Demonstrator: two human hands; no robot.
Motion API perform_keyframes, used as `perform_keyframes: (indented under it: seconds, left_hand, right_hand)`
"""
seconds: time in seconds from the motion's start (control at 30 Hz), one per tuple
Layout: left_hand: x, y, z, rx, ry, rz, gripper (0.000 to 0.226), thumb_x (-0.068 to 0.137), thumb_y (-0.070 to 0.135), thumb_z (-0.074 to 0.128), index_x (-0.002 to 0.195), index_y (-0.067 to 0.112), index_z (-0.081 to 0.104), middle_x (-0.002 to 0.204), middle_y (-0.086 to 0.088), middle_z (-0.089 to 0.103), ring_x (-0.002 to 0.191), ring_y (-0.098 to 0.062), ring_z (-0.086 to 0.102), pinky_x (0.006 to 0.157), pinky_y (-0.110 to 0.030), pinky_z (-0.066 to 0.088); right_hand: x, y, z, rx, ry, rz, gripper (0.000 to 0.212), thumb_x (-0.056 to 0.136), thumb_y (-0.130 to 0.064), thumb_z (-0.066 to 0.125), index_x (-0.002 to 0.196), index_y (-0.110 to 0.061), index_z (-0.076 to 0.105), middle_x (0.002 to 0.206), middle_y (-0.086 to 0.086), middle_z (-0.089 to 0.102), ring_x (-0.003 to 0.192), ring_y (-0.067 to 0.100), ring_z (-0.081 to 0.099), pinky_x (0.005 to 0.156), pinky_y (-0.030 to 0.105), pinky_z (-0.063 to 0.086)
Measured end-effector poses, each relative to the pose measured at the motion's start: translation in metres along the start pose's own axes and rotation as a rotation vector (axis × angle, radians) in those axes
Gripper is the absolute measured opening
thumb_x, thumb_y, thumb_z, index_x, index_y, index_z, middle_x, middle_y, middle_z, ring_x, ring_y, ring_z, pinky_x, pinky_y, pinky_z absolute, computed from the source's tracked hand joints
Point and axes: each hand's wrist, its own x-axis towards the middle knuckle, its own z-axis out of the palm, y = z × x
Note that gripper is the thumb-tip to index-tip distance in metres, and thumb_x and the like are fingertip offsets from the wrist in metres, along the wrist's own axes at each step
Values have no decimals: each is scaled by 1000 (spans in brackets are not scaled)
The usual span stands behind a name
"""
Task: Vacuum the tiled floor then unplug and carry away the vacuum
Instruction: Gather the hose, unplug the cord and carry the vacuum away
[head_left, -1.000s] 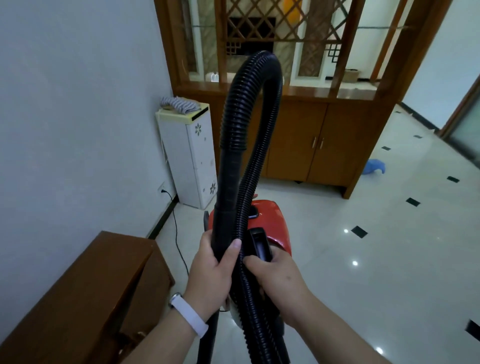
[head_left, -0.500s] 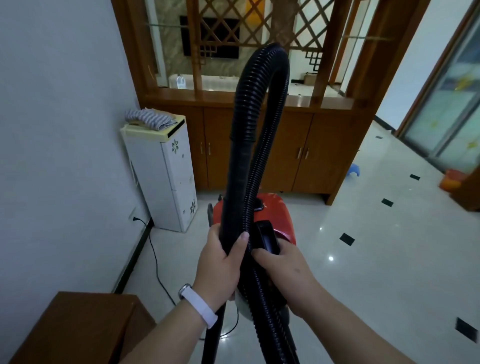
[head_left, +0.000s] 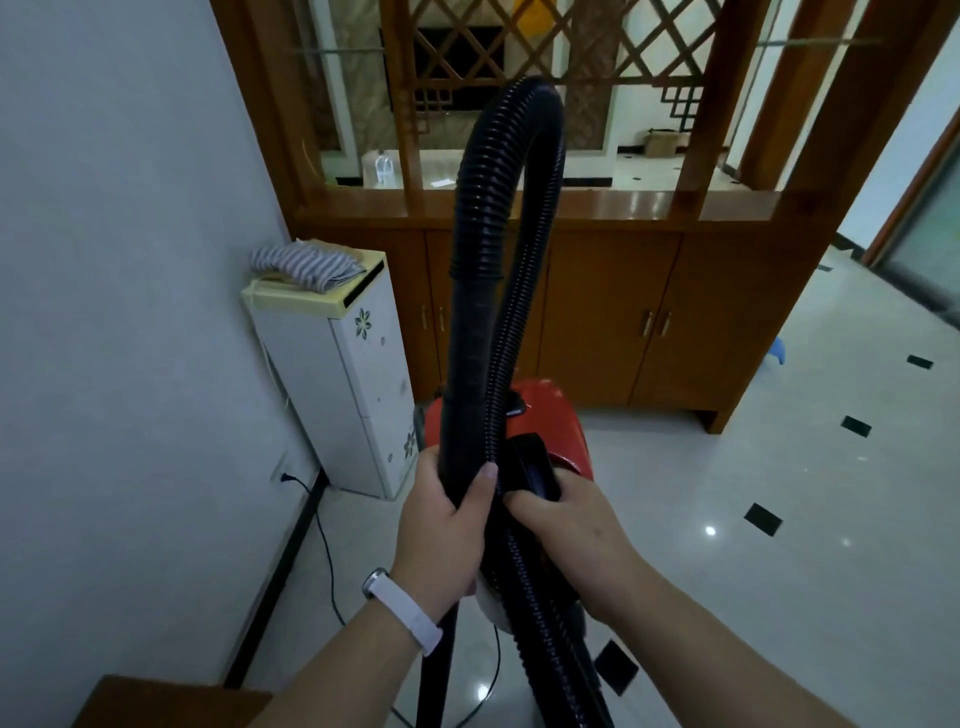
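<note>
Half the vacuum (head_left: 563, 415) behind hose (head_left: 480, 218), left hand (head_left: 441, 525), right hand (head_left: 569, 530)

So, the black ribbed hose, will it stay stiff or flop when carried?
Probably floppy: the hose bends into a tight loop above the left hand. Its ribs likely give good grip. The loop may sway as the red vacuum is lifted.

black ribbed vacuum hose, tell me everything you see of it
The black ribbed plastic hose arches in a tight loop. One end joins a smooth black tube gripped by the left hand; the other strand runs down out of frame, past the red vacuum body and the right hand gripping its handle.
</note>
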Motion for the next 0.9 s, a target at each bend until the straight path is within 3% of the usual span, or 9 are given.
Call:
perform_keyframes:
  seconds: [0.07, 0.23, 0.37, 0.43, 0.5, 0.6, 0.73, 0.9]
  left_hand:
    - [34, -2, 12, 8, 29, -9, 15, 91, 33, 63, 101, 37, 53, 94, 11, 69, 79, 2, 65, 64, -14, 50]
    - [114, 3, 40, -13, 139, -39, 17, 90, 31, 65, 104, 32, 57, 93, 10, 71, 85, -6, 68, 76, -35, 57]
    - [167, 5, 50, -28, 248, -41, 17, 90, 28, 65, 105, 29, 58, 90, 13, 70, 83, -2, 68, 73, -27, 53]
    - [185, 2, 48, -47, 273, -51, 21, 91, 30, 65, 110, 26, 58, 92, 13, 71, 86, -4, 68, 75, -29, 55]
    - [201, -1, 43, -55, 290, -43, 27, 90, 33, 65, 114, 25, 58, 96, 10, 72, 89, -10, 70, 76, -33, 57]
    - [222, -11, 33, -88, 364, -62, 22, 91, 26, 65, 112, 26, 58, 95, 11, 72, 89, -10, 70, 73, -28, 57]
    - [239, -37, 9, -103, 446, -99, 23, 90, 28, 66, 110, 24, 57, 94, 5, 72, 87, -11, 70, 75, -32, 57]
    - [262, -72, -40, -101, 474, -115, 22, 89, 28, 66, 108, 27, 55, 96, 6, 70, 87, -7, 68, 75, -30, 56]
  right_hand:
    - [40, -6, -6, 9, -33, 2, 21, 80, -20, 68, 88, -1, 68, 75, 15, 74, 71, 34, 73, 72, 54, 59]
    - [130, -34, -24, -11, -150, -8, 19, 80, -24, 69, 88, -7, 70, 88, 22, 74, 82, 42, 72, 76, 58, 57]
    - [191, -55, -28, -32, -236, -68, 9, 82, -20, 68, 77, -12, 68, 74, 14, 74, 76, 39, 73, 72, 55, 58]
    - [213, -64, -24, -47, -288, -71, 8, 81, -21, 68, 74, -18, 68, 72, 10, 73, 77, 39, 73, 72, 55, 59]
    - [233, -72, -17, -50, -340, -51, 9, 80, -23, 69, 73, -17, 69, 78, 17, 75, 80, 42, 72, 74, 57, 58]
    - [263, -80, 1, -81, -418, -24, 18, 77, -26, 70, 81, -8, 68, 82, 22, 74, 81, 47, 72, 73, 60, 57]
    - [295, -80, 40, -159, -506, -13, 11, 84, -20, 69, 75, -14, 66, 68, 5, 67, 63, 26, 66, 58, 39, 53]
    - [319, -79, 100, -233, -567, 16, 12, 87, -20, 66, 84, -9, 69, 69, 5, 70, 62, 24, 68, 55, 32, 51]
